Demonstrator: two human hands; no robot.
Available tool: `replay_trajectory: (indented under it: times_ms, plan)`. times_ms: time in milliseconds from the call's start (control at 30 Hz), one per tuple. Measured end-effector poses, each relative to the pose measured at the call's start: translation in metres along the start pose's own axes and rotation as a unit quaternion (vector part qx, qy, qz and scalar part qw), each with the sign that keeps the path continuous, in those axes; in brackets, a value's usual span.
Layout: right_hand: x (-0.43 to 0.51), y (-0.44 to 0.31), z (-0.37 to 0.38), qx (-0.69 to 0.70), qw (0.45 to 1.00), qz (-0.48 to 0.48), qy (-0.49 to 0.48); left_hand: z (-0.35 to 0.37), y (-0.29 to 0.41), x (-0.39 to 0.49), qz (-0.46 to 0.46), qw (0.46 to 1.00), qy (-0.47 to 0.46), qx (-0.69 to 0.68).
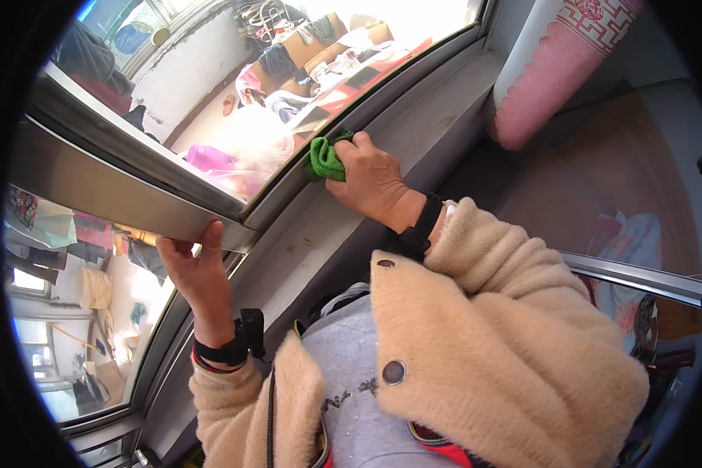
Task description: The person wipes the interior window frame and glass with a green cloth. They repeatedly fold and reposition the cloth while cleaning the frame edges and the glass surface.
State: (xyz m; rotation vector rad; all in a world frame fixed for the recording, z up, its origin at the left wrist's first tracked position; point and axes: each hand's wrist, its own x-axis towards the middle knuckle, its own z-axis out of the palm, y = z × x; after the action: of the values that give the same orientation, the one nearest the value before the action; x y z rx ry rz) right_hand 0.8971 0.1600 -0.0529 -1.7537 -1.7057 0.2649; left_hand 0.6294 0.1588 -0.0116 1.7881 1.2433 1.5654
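Note:
My right hand (371, 175) grips a bunched green cloth (326, 159) and presses it against the lower metal frame (286, 193) of a sliding window. Part of the cloth is hidden under my fingers. My left hand (199, 275) rests at the vertical metal stile (134, 187) between two panes, thumb on its face and fingers curled around the far edge. Below the frame runs a grey window sill (322, 234), marked with a few brown spots.
Through the glass I see cardboard boxes (304, 50) with clothes, a pink bag (210, 159) and a slipper (228, 105). A pink patterned curtain (556, 82) hangs at the upper right. A shiny metal rail (637, 276) crosses the right side, near a plastic bag (632, 237).

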Motion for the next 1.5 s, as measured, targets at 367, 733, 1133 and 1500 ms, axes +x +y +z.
replay_trajectory:
  times_ms: [367,733,1133,1500]
  plan:
    - [0.059,0.094,-0.075,0.574,0.779,0.111,0.228,-0.002,-0.002,-0.004,-0.03,0.999,0.013,-0.03]
    - [0.183,0.314,-0.134,0.568,0.671,0.284,0.384,-0.009,-0.005,-0.011,-0.058,0.997,0.039,-0.029]
    - [0.215,0.299,-0.102,0.414,0.743,0.332,0.408,-0.018,-0.011,-0.019,-0.071,0.997,0.037,0.002]
    - [0.123,0.135,-0.046,0.302,0.817,0.375,0.318,-0.013,-0.008,-0.003,-0.026,1.0,-0.016,0.003]
